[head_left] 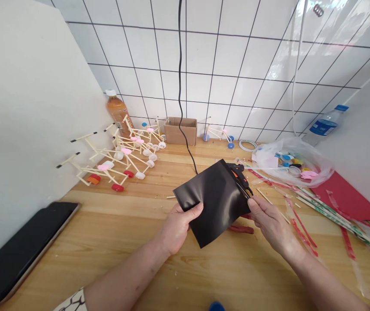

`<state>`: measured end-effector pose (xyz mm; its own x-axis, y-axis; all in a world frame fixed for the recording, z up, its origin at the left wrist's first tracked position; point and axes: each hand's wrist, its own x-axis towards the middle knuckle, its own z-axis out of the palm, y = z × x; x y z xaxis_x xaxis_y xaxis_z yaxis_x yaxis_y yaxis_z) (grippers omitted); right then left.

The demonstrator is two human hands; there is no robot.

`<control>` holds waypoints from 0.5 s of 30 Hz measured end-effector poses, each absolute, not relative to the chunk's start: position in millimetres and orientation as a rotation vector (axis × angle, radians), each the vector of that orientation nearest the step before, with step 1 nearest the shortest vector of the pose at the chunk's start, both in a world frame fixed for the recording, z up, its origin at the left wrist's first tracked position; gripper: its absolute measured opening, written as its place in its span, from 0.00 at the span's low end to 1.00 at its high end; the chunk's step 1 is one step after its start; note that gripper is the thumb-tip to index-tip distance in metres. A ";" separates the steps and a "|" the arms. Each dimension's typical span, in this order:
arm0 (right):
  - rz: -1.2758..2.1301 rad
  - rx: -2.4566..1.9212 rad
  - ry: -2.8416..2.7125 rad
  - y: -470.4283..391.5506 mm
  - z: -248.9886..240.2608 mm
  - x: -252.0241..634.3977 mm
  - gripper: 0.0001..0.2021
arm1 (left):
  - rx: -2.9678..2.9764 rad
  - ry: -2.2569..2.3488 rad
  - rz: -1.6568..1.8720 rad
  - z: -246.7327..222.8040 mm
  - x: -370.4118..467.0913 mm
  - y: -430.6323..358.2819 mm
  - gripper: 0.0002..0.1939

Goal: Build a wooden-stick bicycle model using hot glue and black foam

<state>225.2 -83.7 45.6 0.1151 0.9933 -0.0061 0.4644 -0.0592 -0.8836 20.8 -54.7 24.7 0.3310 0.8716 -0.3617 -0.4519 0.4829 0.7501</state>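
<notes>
A glossy black sheet (215, 203) is held tilted over the middle of the wooden table. My left hand (180, 226) is closed on its left side, the thumb lying on top and the fingers underneath. My right hand (271, 220) pinches close to the sheet's right edge, where thin dark strands or strips show; I cannot tell exactly what they are. Behind that edge lies a black hot glue gun (241, 175), partly covered by the sheet. Red handles (243, 230) of a tool stick out beneath the sheet, the rest of it hidden.
Several small stick-built cars (102, 172) with bottle-cap wheels stand at the left. A cardboard box (180, 131) and tape roll (247, 145) sit by the tiled wall. On the right are a plastic bag of caps (291, 166), sticks, tape strips and a red sheet (350, 196).
</notes>
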 end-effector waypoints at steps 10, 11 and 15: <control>0.832 -1.663 -1.474 -83.7 45.2 226.0 0.20 | 0.581 0.842 0.934 24.8 21.1 -53.7 0.12; 0.818 -1.668 -1.491 -83.6 45.6 225.9 0.20 | 0.584 0.838 0.931 24.7 21.2 -53.6 0.12; 0.808 -1.661 -1.525 -83.1 45.7 225.5 0.21 | 0.603 0.825 0.934 24.3 21.7 -54.1 0.13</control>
<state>225.5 -83.1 45.7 0.0997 0.9947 0.0268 0.5364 -0.0310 -0.8434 21.7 -54.1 24.3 0.3398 0.8745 -0.3461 -0.4518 0.4745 0.7554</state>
